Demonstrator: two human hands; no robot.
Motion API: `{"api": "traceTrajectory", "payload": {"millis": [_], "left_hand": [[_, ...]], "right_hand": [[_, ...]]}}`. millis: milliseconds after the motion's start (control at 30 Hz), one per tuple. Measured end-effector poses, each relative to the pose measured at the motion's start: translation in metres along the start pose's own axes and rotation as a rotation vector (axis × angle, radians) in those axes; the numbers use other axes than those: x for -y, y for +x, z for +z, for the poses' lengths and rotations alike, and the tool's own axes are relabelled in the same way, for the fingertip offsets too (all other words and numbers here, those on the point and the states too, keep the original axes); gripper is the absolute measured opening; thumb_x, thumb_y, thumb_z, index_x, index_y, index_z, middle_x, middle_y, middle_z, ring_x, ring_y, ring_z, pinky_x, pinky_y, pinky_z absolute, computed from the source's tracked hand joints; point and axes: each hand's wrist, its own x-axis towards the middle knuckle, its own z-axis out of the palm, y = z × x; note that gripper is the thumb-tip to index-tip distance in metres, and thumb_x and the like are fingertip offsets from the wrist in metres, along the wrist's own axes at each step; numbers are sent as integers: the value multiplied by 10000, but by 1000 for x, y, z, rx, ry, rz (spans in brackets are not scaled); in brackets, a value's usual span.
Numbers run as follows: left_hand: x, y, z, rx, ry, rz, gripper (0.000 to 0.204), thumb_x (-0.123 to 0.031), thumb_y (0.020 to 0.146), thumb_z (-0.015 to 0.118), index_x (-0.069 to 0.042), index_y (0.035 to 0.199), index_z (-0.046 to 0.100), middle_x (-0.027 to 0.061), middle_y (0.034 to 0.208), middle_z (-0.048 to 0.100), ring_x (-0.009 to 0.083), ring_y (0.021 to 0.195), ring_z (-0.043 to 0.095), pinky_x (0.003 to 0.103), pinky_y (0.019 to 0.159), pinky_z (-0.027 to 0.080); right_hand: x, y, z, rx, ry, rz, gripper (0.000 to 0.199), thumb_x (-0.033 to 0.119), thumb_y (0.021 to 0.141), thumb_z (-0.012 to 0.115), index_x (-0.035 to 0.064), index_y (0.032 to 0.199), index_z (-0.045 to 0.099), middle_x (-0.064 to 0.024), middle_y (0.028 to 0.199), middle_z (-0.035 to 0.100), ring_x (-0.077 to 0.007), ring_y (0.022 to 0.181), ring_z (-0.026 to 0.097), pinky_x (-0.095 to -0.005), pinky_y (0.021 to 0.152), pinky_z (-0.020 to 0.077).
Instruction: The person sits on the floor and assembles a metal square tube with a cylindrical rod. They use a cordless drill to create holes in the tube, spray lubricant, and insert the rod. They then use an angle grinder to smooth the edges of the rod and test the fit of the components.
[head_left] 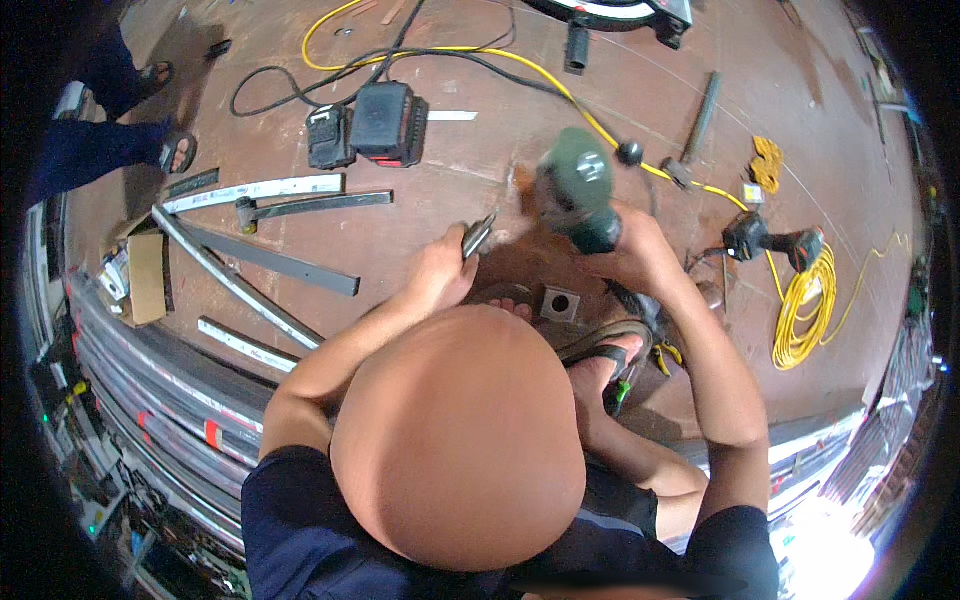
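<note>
A: Head view: your right hand (625,240) is clenched around the green power tool (580,190), held above the brown floor (450,200). Your left hand (440,265) grips a thin metal tool (478,236), tip angled toward the green tool's front.

B: And the risk?

A: Your sandalled foot (600,355) sits just beside the small square metal plate (560,303). I'd judge that a slip of the tool could reach your toes. The yellow cable (560,90) passes right behind the tool and could snag.

B: Counts?

A: One square plate, one hammer (695,130), one second power tool (775,240) by the yellow coil, two black battery packs (370,125), several flat metal bars (275,260) at your left.
</note>
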Motion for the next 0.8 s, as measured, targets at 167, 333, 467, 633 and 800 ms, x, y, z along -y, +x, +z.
{"api": "traceTrajectory", "payload": {"millis": [167,333,467,633,800], "left_hand": [[-40,64,16,-71,184,208,294,-142,981,655,-2,1233,596,297,1014,787,528,900,782,632,817,631],[-100,53,-35,-54,477,486,863,-371,845,946,-11,1530,564,263,1376,692,473,1295,678,554,1097,571],[-187,55,-144,231,274,629,569,-359,974,863,21,1368,710,274,1234,792,376,1054,809,472,907,632],[-327,-14,-198,558,545,872,453,-323,987,854,30,1249,748,206,1132,785,259,1006,758,417,861,617],[-385,-115,-110,525,959,1099,606,-535,895,864,6,1148,757,258,1081,804,464,994,793,553,898,643]], "right_hand": [[7,-86,0,-287,1104,394,454,214,964,790,33,1369,695,-75,1147,749,-202,976,724,-390,892,598],[-1,-156,25,-670,1344,356,508,211,1018,743,62,1483,603,-87,1140,735,-223,986,722,-411,902,610],[-9,-191,38,-737,1662,238,708,358,951,860,103,1542,565,-157,1192,773,-300,1060,779,-461,892,666],[-25,-216,25,-830,1850,371,554,356,980,815,22,1392,655,-148,1179,790,-269,1010,780,-462,861,663],[-30,-222,33,-1008,1851,322,350,279,969,848,43,1173,690,-130,1038,776,-250,885,765,-461,787,651]]}}
